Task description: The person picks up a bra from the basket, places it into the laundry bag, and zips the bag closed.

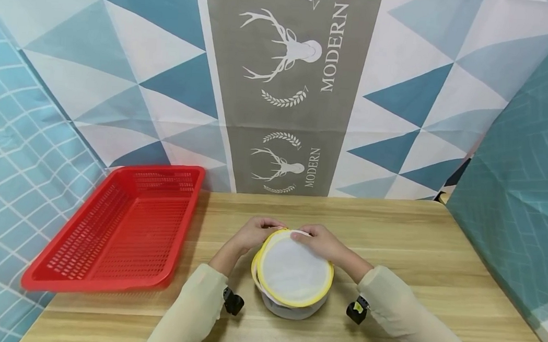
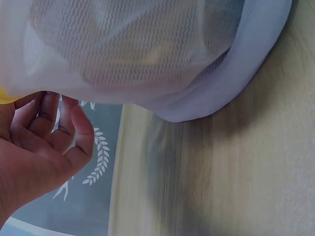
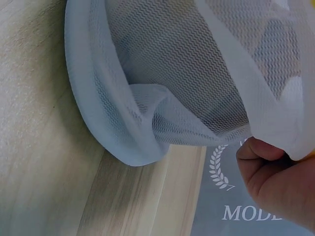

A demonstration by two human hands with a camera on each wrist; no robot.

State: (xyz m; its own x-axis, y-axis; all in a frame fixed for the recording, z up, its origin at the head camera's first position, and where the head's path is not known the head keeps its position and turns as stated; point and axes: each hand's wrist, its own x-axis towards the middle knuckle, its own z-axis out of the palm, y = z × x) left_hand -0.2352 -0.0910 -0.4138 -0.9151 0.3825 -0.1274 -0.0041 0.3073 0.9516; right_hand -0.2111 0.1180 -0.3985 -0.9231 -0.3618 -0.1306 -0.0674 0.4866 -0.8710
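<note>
A round white mesh laundry bag [image 1: 296,272] with yellow edging stands on the wooden table, its flat top tilted toward me. At the far left of its rim, my left hand [image 1: 257,234] pinches the yellow edge. My right hand [image 1: 320,241] grips the far right of the rim, thumb lying on the white top. In the left wrist view the mesh side [image 2: 133,49] hangs above the left hand [image 2: 44,152], whose other fingers curl loosely; the fingertips at the rim are partly hidden. The right wrist view has a fold in the mesh [image 3: 162,108] near the right hand [image 3: 278,177].
To the left sits a red plastic basket [image 1: 174,269] with slatted sides. Behind the wooden table [image 1: 389,282] hangs a patterned cloth [image 1: 287,114]; blue cloths cover both sides. A small dark object [image 1: 443,197] shows at the back right corner.
</note>
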